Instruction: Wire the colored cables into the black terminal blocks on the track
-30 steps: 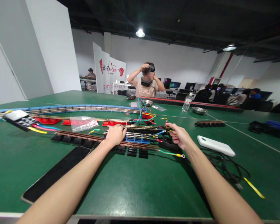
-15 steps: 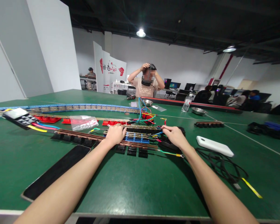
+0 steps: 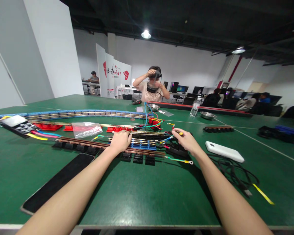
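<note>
My left hand lies knuckles up on a long brown track strip, fingers curled over it beside a blue track piece. My right hand hovers over a black block amid a tangle of coloured wires. Its thumb and fingers pinch a wire end with a yellow sleeve. A green wire with a yellow ring terminal lies loose on the green table just below that hand.
A black flat slab lies near my left forearm. A white pack with a black cable sits to the right. A plastic bag, a controller and a blue curved track lie left. A person sits opposite.
My right hand dropped left onto the black block, then rose slightly to the right with the yellow-sleeved wire end showing. My left hand stayed on the brown track.
</note>
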Demonstrator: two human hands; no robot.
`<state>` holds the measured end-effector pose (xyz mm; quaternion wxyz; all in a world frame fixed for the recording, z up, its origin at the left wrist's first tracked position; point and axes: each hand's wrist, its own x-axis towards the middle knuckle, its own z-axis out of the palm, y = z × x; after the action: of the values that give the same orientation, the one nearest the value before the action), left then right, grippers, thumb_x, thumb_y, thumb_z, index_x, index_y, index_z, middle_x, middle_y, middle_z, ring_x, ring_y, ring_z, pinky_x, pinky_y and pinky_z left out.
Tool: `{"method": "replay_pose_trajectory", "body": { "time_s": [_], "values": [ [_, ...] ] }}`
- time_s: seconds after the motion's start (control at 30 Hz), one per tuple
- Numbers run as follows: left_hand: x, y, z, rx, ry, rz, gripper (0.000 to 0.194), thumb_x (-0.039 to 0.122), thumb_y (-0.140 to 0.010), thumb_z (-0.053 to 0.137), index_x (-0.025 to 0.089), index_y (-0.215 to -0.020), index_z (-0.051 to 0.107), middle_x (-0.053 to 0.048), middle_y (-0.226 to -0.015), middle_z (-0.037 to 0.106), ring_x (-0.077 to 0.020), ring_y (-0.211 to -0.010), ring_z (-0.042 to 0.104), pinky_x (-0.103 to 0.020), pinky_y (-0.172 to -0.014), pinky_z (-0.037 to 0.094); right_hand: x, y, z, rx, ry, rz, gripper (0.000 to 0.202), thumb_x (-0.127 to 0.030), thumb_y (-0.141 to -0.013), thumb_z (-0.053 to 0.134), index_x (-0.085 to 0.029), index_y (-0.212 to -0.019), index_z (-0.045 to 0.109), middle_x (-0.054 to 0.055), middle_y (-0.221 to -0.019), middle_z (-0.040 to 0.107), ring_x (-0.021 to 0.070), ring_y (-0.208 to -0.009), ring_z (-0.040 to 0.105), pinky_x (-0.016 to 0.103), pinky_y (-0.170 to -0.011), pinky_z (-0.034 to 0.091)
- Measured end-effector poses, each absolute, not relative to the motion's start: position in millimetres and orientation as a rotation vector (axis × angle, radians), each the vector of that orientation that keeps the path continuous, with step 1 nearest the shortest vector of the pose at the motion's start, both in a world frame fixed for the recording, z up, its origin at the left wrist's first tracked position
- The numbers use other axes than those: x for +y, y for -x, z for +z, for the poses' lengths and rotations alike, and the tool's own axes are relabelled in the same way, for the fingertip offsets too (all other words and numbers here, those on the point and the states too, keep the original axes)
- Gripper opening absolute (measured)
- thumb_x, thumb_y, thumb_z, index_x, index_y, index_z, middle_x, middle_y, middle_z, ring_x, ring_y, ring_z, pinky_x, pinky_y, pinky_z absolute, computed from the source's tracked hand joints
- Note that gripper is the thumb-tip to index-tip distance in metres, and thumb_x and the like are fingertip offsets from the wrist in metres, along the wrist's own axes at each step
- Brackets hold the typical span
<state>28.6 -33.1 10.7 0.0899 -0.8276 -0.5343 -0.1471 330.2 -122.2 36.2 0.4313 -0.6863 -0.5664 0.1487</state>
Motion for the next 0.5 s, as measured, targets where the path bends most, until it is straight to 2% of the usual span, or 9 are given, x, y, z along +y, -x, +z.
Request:
{"method": "replay_pose_trajectory", "body": {
  "time_s": [0.17,0.33,0.5],
  "values": [
    [-33,-29,11,-1.581,2.467,-0.437,0.040,0.032,-0.099,0.033,0.013,-0.103,0.068,-0.015,-0.105,0.069,-0.0274,-0.098,0.065,-0.037,-0.084,0.046,-121,-341,35,-1.290,1.648,0.423,0.055,-0.060,-0.088,0.045,-0.017,-0.115,0.063,-0.006,-0.046,0.049,0.0113,-0.038,0.042,0.021,-0.040,0.030],
    [-31,-29,9,-1.562,2.464,-0.446,0.040,0.032,-0.099,0.032,0.013,-0.102,0.068,-0.015,-0.104,0.069,-0.0275,-0.097,0.065,-0.037,-0.083,0.046,-120,-343,34,-1.246,1.710,0.339,0.041,-0.049,-0.095,0.038,-0.019,-0.113,0.059,-0.004,-0.048,0.058,0.0110,-0.036,0.049,0.020,-0.042,0.036],
    [-30,-28,7,-1.544,2.474,-0.462,0.041,0.031,-0.100,0.031,0.015,-0.104,0.068,-0.014,-0.105,0.069,-0.0274,-0.100,0.064,-0.037,-0.083,0.046,-121,-332,42,-1.287,1.879,0.167,0.035,-0.044,-0.096,0.038,-0.021,-0.110,0.060,-0.003,-0.053,0.064,0.0112,-0.035,0.055,0.022,-0.050,0.044]
  ]
}}
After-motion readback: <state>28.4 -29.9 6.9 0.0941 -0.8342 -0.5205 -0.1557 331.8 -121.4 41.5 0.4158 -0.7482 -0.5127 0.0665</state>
